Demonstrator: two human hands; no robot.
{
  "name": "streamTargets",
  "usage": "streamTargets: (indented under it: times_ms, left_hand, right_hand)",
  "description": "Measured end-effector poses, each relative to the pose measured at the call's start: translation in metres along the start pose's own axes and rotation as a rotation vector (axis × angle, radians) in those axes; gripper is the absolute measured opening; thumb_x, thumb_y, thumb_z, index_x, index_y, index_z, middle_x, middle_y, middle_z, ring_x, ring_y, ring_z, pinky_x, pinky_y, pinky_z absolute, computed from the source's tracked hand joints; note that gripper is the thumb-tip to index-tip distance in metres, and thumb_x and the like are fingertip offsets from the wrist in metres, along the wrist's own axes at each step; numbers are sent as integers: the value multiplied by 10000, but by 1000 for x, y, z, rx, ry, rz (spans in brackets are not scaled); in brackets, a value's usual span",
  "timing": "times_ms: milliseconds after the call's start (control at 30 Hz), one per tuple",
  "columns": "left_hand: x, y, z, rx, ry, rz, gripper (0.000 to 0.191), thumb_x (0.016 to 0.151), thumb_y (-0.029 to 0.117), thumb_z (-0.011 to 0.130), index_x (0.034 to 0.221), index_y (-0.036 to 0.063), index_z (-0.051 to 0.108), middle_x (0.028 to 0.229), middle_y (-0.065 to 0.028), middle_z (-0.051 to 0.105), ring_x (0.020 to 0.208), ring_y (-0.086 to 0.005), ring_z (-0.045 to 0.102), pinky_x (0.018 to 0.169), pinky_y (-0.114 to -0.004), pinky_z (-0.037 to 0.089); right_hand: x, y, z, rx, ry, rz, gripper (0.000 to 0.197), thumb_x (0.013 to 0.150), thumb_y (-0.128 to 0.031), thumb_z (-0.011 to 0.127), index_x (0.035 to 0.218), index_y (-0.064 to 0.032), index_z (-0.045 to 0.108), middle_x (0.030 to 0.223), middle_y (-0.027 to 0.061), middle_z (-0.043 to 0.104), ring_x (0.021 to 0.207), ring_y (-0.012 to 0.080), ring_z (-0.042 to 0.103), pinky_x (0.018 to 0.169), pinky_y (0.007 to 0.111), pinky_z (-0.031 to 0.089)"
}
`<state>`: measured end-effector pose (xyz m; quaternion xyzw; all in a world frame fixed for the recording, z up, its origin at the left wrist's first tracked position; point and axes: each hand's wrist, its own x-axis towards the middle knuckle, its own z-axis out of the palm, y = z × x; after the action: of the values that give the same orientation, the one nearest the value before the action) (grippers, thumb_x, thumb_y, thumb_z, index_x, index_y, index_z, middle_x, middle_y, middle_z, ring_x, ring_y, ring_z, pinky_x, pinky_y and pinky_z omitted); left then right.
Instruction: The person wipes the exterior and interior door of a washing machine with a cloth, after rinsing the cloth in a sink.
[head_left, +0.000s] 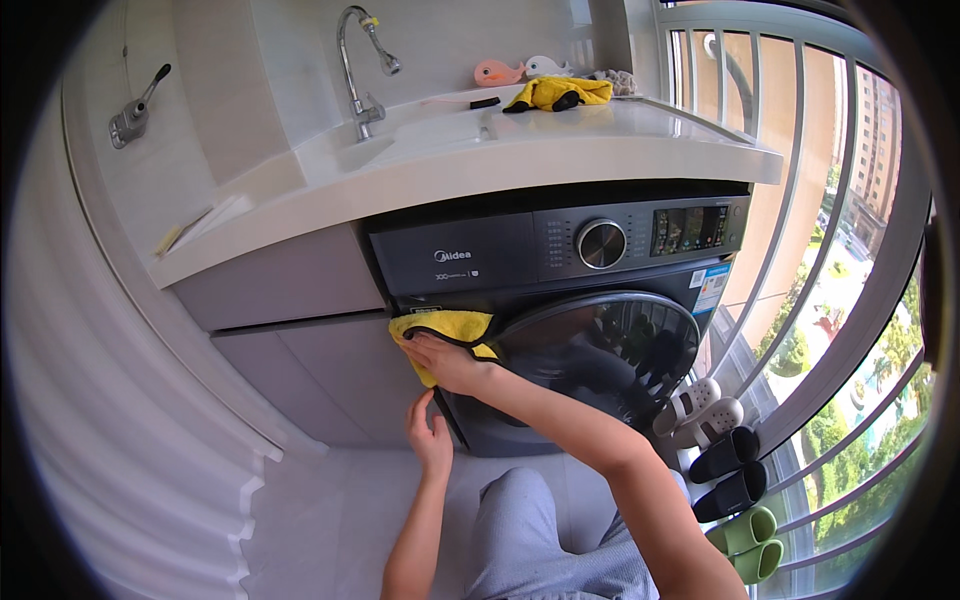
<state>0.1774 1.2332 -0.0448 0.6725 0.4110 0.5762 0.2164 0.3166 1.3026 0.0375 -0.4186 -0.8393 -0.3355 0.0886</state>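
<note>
A yellow microfibre cloth (454, 325) with black edging lies spread against the front of a dark Midea washing machine (457, 281), left of its round glass door (600, 352). My right hand (444, 361) presses the cloth onto the panel, fingers pointing left and partly covered by a fold. Just below, my left hand (430, 435) is raised beside the machine's lower left edge, thumb and fingers apart and nothing in it. Its fingertips come close to the cloth's bottom corner; whether they touch I cannot tell. The control knob (601, 244) and display (690, 229) are above the door.
Overhead runs a pale countertop (480, 169) with a chrome faucet (358, 75), a second yellow cloth (559, 93) and a brush (180, 231). Grey cabinets (300, 375) adjoin the machine. Several shoes, including green slippers (742, 531), line the window railing (787, 187). A white curtain (127, 420) hangs left.
</note>
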Motion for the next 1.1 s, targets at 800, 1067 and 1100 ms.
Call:
streamTargets:
  times_ms: [800,1067,1100]
  left_hand:
    - [7,46,-4,158,-86,322,372,919,-27,521,1279,-23,617,1287,-154,618,1198,-339,568,1021,-434,442]
    - [57,112,42,154,-187,693,417,999,145,464,1345,-59,579,1410,-202,550,1292,-373,511,1093,-458,373]
    - [60,119,57,102,-190,685,415,1006,157,459,1341,-57,580,1364,-207,574,1237,-374,529,1064,-460,385]
  right_hand:
    - [-204,66,-116,-177,309,891,844,675,-416,760,1471,-289,508,1196,105,518,1199,321,494,1092,663,233]
    - [-152,-7,-78,-10,399,1262,888,738,-384,711,1556,-236,399,1630,137,313,1483,323,306,1125,603,127]
    - [-143,-20,-75,-152,330,1125,847,741,-414,704,1531,-257,444,1585,72,408,1351,211,444,1104,528,179]
